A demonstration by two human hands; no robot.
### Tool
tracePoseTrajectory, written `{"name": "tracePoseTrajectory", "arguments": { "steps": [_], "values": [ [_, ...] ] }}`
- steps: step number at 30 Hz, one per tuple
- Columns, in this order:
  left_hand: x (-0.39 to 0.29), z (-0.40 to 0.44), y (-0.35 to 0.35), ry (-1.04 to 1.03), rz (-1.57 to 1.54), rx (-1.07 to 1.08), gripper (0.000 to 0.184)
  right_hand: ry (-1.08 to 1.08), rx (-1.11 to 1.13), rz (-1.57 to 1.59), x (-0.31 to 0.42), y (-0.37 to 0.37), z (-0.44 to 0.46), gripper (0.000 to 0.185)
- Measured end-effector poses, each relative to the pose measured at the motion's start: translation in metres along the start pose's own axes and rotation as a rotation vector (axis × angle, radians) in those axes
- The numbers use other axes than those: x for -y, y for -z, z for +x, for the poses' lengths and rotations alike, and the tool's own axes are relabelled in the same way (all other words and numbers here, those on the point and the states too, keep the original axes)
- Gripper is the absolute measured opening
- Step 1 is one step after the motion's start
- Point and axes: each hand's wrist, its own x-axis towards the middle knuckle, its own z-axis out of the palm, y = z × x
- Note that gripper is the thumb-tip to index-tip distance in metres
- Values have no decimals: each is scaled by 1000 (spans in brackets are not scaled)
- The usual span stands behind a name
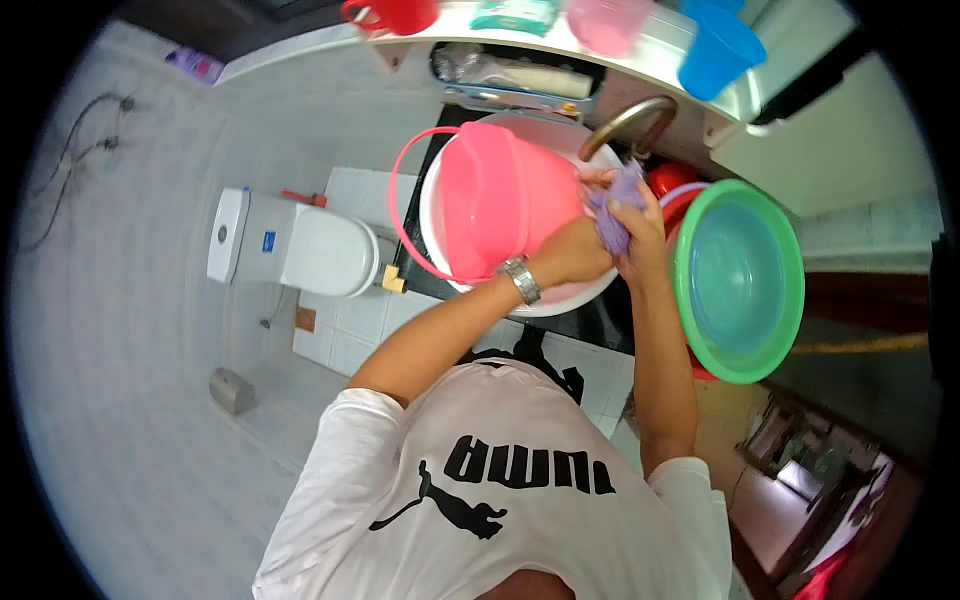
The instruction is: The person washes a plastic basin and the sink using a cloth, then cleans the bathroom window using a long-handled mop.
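My left hand and right hand both have their fingers closed on a crumpled purple cloth. It is at the right side of the white sink, just near of the curved faucet, between the pink bucket on the left and the green basin on the right.

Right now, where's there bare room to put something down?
Some floor tiles between the toilet and black counter look bare. Crowded: the sink, with the pink bucket inside, purple cloth held above and green basin beside.
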Motion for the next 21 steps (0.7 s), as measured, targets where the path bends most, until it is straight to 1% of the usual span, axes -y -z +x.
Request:
{"name": "tracePoseTrajectory", "arguments": {
  "steps": [1,2,3,5,6,7,8,9,10,11,12,13,14,18,20,21],
  "values": [
    [1,-6,-6,54,-123,-24,18,-15,59,23,3,-6,-6,48],
    [3,-12,-11,104,-247,-47,18,-68,6,5,3,-9,-12,50],
    [8,-15,-17,113,-254,-77,18,-101,-20,-25,-2,-7,-16,47],
    [19,-20,-21,295,-242,1,20,-101,-103,-16,-15,-2,-20,34],
    [14,-23,-13,390,-133,34,23,-109,-82,-26,-19,-2,-20,34],
    [16,-28,-11,390,-144,14,23,-119,-108,13,-23,-3,-21,24],
    [16,-30,-12,362,-24,-19,25,-129,-136,49,-25,-5,-21,15],
    [18,-32,-14,334,97,-50,26,-137,-122,35,-29,-7,-20,15],
    [19,-35,-17,329,159,-108,22,-172,-204,94,-32,-9,-20,13],
    [22,-38,-20,329,145,-120,22,-204,-288,151,-34,-12,-21,15],
    [25,-41,-21,282,207,-174,21,-207,-382,99,-35,-23,-22,19],
    [29,-45,-21,239,269,-226,19,-211,-373,83,-36,-28,-22,19],
    [33,-50,-23,151,235,-290,16,-196,-380,86,-39,-30,-24,18],
    [40,-59,-12,108,277,-313,14,-125,-408,77,-47,-44,-24,18],
    [43,-58,-4,20,308,-318,11,-102,-402,97,-50,-48,-22,18],
    [44,-59,-2,17,302,-317,11,-84,-423,95,-52,-46,-20,18]
  ]
}}
